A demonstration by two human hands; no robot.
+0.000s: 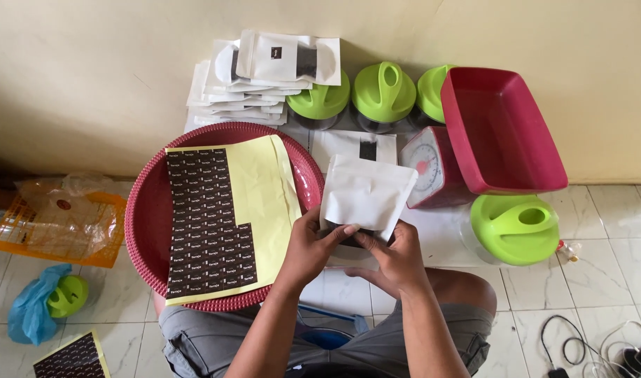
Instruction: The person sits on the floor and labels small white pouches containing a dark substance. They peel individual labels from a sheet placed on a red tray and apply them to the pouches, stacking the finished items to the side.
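Both my hands hold one white pouch (366, 192) above the floor, its plain side facing up. My left hand (312, 246) grips the pouch's lower left edge, thumb on top. My right hand (394, 255) pinches the lower edge from the right, and a dark part of the pouch shows between my fingers. Left of the hands a yellow sheet of dark brown stickers (212, 220) lies across a round red basket (144, 217); its right part is bare yellow backing. Another white pouch (348, 145) lies flat behind the held one.
A stack of white pouches (257, 77) leans at the wall. Three green-lidded jars (383, 94), a red kitchen scale (432, 168) with a red tray (502, 133) and a green-lidded container (514, 227) stand to the right. Plastic bags lie left, cables at bottom right.
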